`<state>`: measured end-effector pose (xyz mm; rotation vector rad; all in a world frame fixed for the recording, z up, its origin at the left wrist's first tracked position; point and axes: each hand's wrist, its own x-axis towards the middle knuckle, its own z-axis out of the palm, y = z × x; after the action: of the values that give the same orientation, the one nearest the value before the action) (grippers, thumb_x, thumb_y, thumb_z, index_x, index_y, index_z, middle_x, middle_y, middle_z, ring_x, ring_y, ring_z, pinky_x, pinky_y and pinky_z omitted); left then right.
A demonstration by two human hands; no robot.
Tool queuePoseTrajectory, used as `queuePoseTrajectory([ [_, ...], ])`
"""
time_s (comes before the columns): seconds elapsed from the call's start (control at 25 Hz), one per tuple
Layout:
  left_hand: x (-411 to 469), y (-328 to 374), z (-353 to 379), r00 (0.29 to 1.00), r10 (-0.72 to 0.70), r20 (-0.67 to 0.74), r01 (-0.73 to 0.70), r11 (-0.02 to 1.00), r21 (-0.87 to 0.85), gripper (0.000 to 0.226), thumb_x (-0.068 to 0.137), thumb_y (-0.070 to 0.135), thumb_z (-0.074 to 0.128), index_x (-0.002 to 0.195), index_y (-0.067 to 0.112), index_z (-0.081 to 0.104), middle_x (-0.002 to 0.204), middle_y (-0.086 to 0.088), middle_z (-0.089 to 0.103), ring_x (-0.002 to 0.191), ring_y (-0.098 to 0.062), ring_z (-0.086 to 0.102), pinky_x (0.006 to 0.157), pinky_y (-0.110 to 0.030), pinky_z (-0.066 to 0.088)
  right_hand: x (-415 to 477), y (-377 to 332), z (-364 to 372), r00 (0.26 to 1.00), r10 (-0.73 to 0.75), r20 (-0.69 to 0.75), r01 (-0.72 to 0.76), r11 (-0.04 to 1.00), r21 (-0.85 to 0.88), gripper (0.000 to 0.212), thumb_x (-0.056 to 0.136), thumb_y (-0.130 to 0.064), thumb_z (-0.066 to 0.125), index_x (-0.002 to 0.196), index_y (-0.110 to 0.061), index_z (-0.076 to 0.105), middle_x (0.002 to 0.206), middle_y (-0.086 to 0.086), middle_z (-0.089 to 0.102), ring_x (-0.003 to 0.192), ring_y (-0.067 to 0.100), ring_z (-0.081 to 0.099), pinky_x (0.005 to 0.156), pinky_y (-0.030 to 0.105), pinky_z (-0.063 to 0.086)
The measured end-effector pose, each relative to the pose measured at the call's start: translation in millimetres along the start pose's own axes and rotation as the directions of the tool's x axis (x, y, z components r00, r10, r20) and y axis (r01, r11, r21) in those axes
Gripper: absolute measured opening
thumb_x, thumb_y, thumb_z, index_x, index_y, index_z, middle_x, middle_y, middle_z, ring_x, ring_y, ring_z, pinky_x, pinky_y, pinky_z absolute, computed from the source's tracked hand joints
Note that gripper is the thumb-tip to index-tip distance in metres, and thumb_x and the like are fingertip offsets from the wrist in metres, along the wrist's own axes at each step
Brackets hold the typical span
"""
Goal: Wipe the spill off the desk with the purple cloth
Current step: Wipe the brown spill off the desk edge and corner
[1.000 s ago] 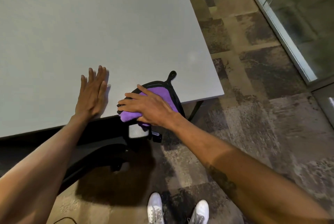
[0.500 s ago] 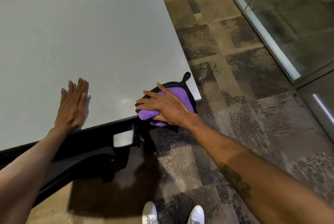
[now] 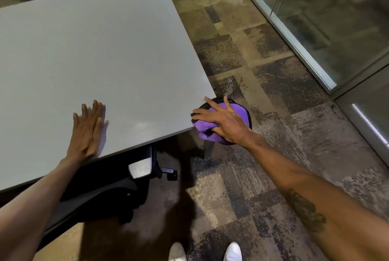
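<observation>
The purple cloth (image 3: 210, 132), edged in black, is bunched at the near right corner of the pale grey desk (image 3: 105, 50), mostly hanging past the edge. My right hand (image 3: 223, 121) lies on top of it with fingers spread, gripping it from above. My left hand (image 3: 87, 132) rests flat, palm down, on the desk near its front edge, well to the left of the cloth. I can make out no spill on the desk surface.
A black office chair (image 3: 101, 193) with a caster sits under the desk's front edge. Patterned carpet (image 3: 263, 71) spreads to the right, bounded by a glass wall (image 3: 315, 18). My white shoes (image 3: 231, 252) show at the bottom.
My right hand has slid the cloth rightward along the desk's front edge to the corner, where it now overhangs. The left hand stays flat on the desk.
</observation>
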<state>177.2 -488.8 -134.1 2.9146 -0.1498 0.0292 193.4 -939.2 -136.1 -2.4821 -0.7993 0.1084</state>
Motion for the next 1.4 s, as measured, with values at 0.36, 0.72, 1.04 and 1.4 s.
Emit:
queuePoseTrajectory([
  [0.36, 14, 19, 12, 0.996, -0.086, 0.038, 0.086, 0.996, 0.011, 0.059, 0.110, 0.043, 0.008, 0.164, 0.020, 0.006, 0.173, 0.000, -0.001, 0.159, -0.027, -0.006, 0.112, -0.018, -0.028, -63, 22, -27, 0.712, 0.663, -0.231, -0.325, 0.604, 0.728, 0.033, 0.095, -0.017, 0.064, 0.122, -0.036, 0.067, 0.137, -0.009, 0.061, 0.121, 0.004, 0.059, 0.102, 0.030, 0.050],
  [0.72, 14, 22, 11, 0.994, -0.108, 0.033, 0.110, 0.991, -0.078, 0.072, 0.104, 0.057, 0.002, 0.163, 0.018, 0.014, 0.172, -0.002, 0.008, 0.159, -0.024, -0.003, 0.126, -0.043, -0.005, -21, 22, -57, 0.568, 0.766, 0.302, -0.115, -0.289, 0.950, 0.031, 0.080, -0.007, 0.064, 0.111, -0.003, 0.064, 0.109, 0.015, 0.066, 0.096, 0.027, 0.066, 0.091, 0.041, 0.054],
  [1.04, 14, 20, 15, 0.993, -0.113, 0.021, 0.115, 0.990, -0.082, 0.070, 0.104, 0.060, 0.003, 0.163, 0.023, 0.015, 0.172, -0.001, 0.011, 0.159, -0.024, -0.001, 0.127, -0.047, -0.002, 31, -15, -18, 0.243, 0.937, 0.251, -0.534, -0.087, 0.841, 0.027, 0.097, -0.031, 0.054, 0.111, -0.012, 0.067, 0.103, 0.007, 0.064, 0.083, 0.018, 0.056, 0.073, 0.030, 0.042],
  [1.4, 20, 22, 13, 0.991, -0.109, 0.073, 0.106, 0.993, 0.044, 0.062, 0.105, 0.058, 0.000, 0.162, 0.034, -0.009, 0.169, 0.013, -0.016, 0.157, -0.019, -0.017, 0.125, -0.051, -0.015, 65, 10, -17, 0.321, 0.853, 0.410, -0.593, -0.157, 0.790, 0.033, 0.104, -0.032, 0.039, 0.081, -0.017, 0.057, 0.097, 0.013, 0.065, 0.091, 0.028, 0.062, 0.090, 0.041, 0.051],
])
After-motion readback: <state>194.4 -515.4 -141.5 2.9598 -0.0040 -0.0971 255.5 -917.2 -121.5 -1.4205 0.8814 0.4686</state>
